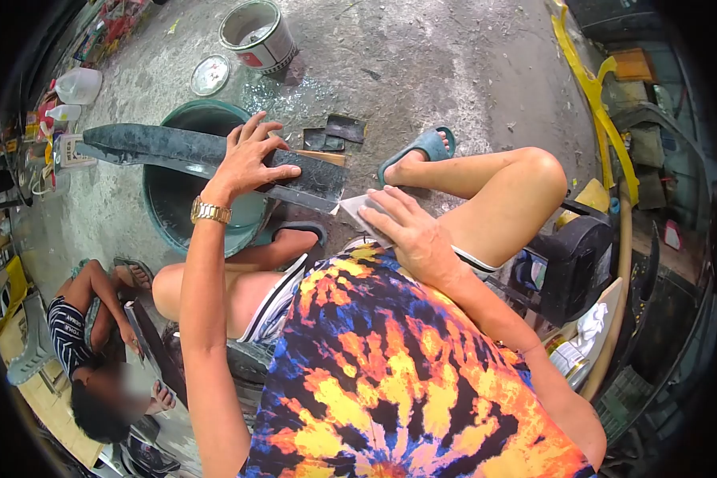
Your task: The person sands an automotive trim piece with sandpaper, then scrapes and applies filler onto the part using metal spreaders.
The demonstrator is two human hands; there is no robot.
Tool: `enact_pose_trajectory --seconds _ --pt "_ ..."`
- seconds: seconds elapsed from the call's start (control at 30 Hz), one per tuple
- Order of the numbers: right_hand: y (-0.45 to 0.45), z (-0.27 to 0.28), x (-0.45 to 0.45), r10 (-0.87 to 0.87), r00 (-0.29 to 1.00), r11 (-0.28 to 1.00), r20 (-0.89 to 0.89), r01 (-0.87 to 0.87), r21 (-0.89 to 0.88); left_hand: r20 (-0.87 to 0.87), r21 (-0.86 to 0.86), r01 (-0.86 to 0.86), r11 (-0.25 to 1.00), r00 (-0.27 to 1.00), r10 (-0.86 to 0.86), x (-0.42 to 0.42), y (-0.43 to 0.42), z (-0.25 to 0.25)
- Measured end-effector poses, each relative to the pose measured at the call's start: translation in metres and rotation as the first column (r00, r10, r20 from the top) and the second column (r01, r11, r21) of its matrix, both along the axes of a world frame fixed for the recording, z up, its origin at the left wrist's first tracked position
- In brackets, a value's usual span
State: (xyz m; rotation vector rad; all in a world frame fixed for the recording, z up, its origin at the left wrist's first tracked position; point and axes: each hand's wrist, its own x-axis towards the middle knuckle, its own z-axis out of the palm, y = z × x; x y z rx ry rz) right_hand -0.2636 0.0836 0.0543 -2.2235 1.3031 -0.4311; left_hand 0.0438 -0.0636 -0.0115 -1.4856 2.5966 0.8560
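My left hand (251, 162), a gold watch at its wrist, lies across a long dark car trim panel (155, 147), fingers spread over its top and thumb pressed along its face. The panel spans above a green tub (163, 211) holding cloudy water. At the panel's right end, my right hand (402, 223) presses a light grey flat piece (358, 209) under its fingers, close to my lap. Whether that piece is separate from the panel I cannot tell. What lies beneath my right palm is hidden.
Dark sheet scraps (345, 128) lie on the concrete floor beyond the panel. A paint can (275, 52) and its lid (209, 75) stand farther off. A yellow frame part (593, 88) is at right. Another person (84, 319) sits at lower left.
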Motion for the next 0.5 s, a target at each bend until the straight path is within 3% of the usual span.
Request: enact_pose_trajectory --seconds 0.17,0.5 --pt "0.006 0.005 0.011 0.074 0.993 0.997 -0.096 -0.072 0.025 -0.008 -0.011 -0.013 1.000 1.000 0.013 -0.001 0.000 -0.001" --pt "0.014 0.002 0.019 0.052 0.982 0.999 -0.181 -0.053 0.003 -0.016 -0.032 -0.022 0.999 1.000 0.022 -0.003 0.001 -0.005"
